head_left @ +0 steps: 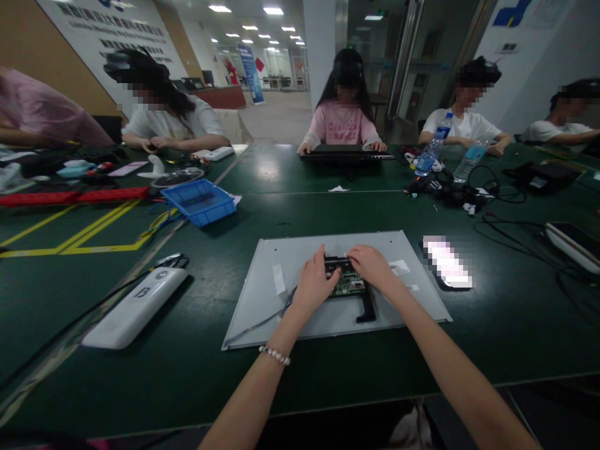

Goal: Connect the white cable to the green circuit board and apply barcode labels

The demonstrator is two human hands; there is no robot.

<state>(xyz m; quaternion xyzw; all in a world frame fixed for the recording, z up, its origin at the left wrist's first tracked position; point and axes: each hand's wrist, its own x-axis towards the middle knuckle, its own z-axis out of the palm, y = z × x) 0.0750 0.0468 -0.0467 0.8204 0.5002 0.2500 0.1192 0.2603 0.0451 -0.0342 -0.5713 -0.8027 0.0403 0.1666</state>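
A green circuit board (350,285) in a black frame lies on a pale grey panel (262,322), with a black bracket (368,309) jutting toward me. My left hand (312,282) grips the left side of the board, its thumb over the top and its fingers at the far edge. At the board's far right corner, the fingertips of my right hand (372,267) are pinched together. A tiny pale spot shows at those fingertips, too small to name. A grey cable (262,323) runs from beneath my left hand to the panel's near left corner.
White tape strips (279,279) are stuck on the panel. A phone (447,262) lies to the right, a white power bank (135,307) to the left. Farther off are a blue tray (200,203), water bottles (434,147) and cables. Across the table a person (345,119) handles a flat black device (347,154).
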